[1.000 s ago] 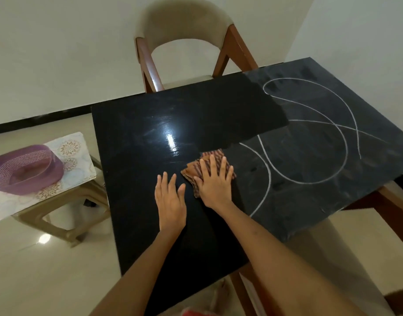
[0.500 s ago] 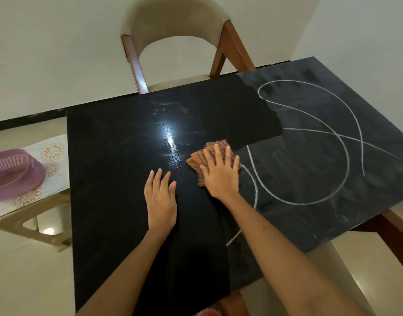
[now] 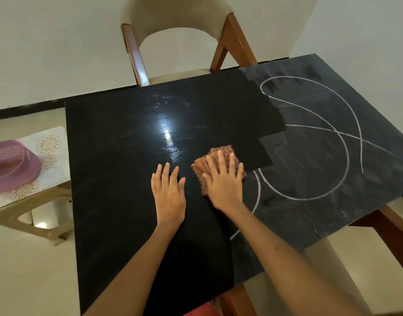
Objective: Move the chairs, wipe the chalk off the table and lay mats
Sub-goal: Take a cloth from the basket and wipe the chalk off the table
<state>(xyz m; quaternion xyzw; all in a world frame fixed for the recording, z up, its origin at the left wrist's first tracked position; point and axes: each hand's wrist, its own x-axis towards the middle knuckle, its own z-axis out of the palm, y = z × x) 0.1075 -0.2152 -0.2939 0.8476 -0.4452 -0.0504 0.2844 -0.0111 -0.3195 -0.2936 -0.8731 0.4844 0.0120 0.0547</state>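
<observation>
Now my right hand (image 3: 225, 185) lies flat, fingers straight and spread, pressing the brown cloth (image 3: 213, 163) on the black table (image 3: 127, 201); no curled grip. Since a second ago the cloth has slid slightly away from me and to the right. Left hand (image 3: 169, 197) lies flat on the table just beside it, fingers straight, holding nothing, as before. Chalk lines (image 3: 346, 142) loop over the right half, just right of the cloth, much as before; left half is dark and shiny. Chair (image 3: 180, 21) stands at the far edge. Purple hat (image 3: 11, 165) sits on a patterned stool (image 3: 45, 179) at left.
</observation>
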